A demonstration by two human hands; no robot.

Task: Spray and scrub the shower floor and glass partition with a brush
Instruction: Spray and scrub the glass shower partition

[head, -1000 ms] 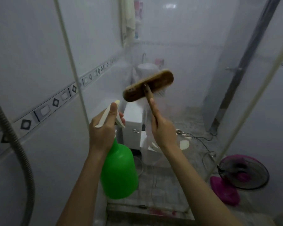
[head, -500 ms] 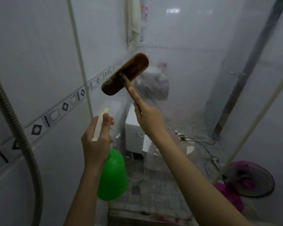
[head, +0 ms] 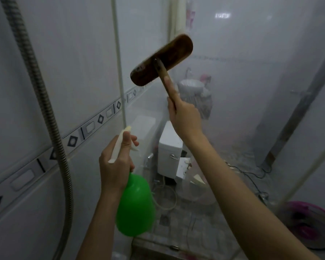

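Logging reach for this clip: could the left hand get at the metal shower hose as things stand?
Probably yes for touching: nothing stands between the left hand and the shower hose hanging to its left. But the hand grips the green spray bottle, so grasping the hose looks unlikely.

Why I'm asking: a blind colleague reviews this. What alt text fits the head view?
A right hand holds a wooden brush against the shower's glass partition, while the left hand grips a green spray bottle below. A toilet shows through the glass.
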